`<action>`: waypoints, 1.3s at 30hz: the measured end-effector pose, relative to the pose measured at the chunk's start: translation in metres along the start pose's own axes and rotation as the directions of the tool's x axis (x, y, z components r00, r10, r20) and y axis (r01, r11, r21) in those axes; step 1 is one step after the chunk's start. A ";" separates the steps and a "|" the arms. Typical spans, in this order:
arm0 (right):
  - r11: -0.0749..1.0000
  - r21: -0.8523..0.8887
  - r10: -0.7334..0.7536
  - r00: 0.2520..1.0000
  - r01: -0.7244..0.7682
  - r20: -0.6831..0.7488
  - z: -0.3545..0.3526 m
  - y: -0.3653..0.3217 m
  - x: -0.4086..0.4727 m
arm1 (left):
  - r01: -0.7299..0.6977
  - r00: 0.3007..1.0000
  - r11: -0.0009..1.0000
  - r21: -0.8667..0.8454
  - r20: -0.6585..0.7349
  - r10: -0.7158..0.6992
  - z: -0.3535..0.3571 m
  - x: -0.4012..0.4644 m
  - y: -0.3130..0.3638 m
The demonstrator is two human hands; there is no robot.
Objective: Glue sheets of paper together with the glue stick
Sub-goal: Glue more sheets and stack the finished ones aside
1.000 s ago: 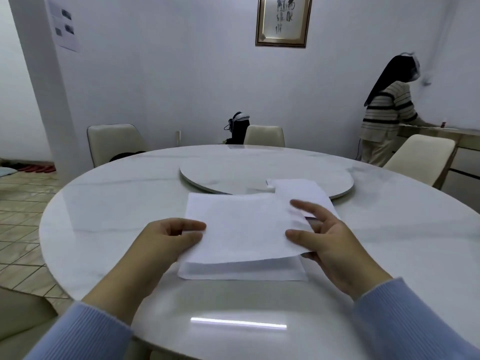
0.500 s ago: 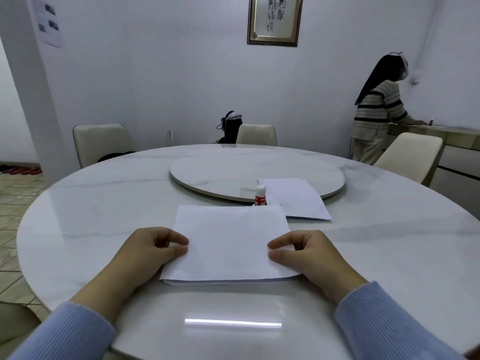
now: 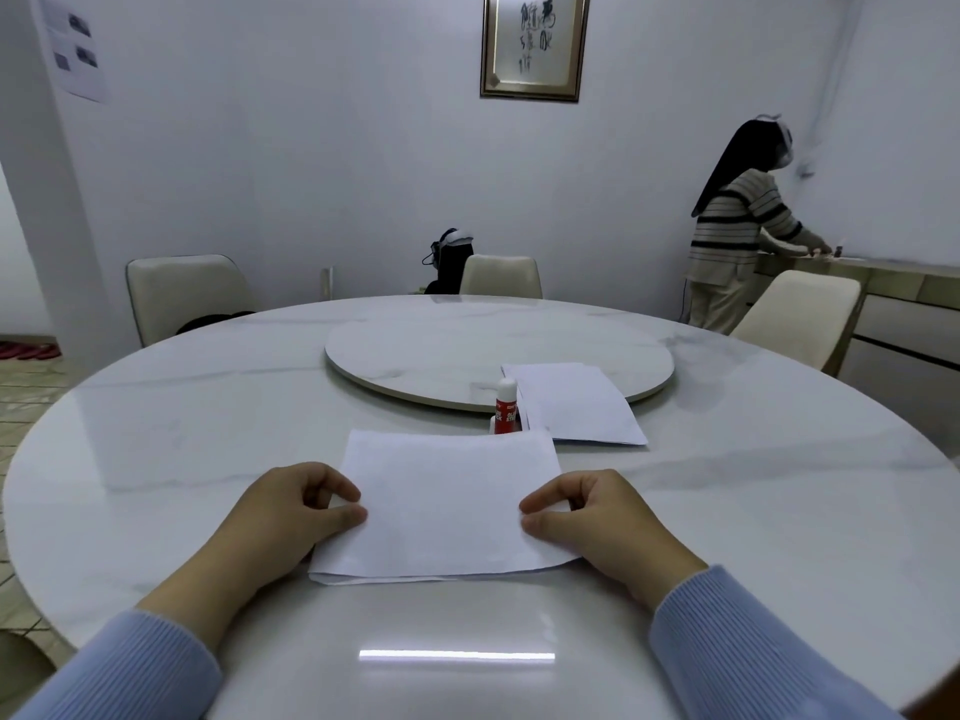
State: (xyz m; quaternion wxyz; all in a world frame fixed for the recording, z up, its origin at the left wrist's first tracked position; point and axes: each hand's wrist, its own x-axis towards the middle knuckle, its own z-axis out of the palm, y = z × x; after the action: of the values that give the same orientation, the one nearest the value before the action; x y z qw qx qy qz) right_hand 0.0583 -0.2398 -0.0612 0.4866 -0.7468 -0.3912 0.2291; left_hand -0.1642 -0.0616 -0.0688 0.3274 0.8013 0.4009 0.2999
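Two white sheets of paper (image 3: 447,504) lie stacked in front of me on the round marble table (image 3: 156,459), the lower sheet's edge showing along the near side. My left hand (image 3: 291,517) pinches the stack's left edge between thumb and fingers. On the right edge, my right hand (image 3: 592,517) pinches it the same way. A red-and-white glue stick (image 3: 506,407) stands upright just beyond the stack's far edge, its cap on. A second pile of white sheets (image 3: 574,402) lies to the right of the glue stick.
A raised round turntable (image 3: 467,345) fills the table's middle; the spare sheets overlap its rim. Cream chairs (image 3: 179,293) stand around the table. A person in a striped top (image 3: 737,236) stands at a counter at the far right.
The top sheet, held lifted and offset a second ago, now lies flat and aligned on the lower one. Both hands went from spread to pinching the side edges. The glue stick came into view.
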 end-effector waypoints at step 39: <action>0.991 -0.111 -0.074 0.995 0.081 0.065 -0.005 0.003 -0.001 | -0.075 0.994 0.995 0.060 0.085 0.070 -0.003 -0.006 0.001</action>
State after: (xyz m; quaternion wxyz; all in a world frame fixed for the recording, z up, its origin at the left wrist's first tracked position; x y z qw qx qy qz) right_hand 0.0626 -0.2441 -0.0618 0.4397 -0.7502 -0.4469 0.2102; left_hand -0.1686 -0.0663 -0.0673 0.3070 0.8370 0.3670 0.2655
